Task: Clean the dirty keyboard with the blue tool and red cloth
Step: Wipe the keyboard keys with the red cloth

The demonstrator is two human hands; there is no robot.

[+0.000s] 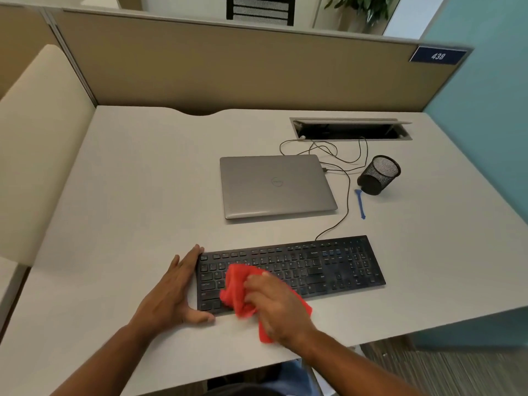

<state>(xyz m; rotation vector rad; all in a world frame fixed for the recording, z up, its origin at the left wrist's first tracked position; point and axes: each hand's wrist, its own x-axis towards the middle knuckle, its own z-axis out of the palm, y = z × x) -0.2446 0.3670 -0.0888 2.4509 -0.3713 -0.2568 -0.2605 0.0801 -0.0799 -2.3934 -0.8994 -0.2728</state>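
Right hand [275,302] grips red cloth [238,290] on keyboard [328,270].
Left hand [174,290], fingers straight, braces the keyboard's left end; blue tool [360,203] lies well apart.

- Keyboard [328,267] lying on desk [128,195], between both hands at its left end.
- Laptop [275,185] sitting beyond the hands.
- Tool [360,203] lying far right of them.
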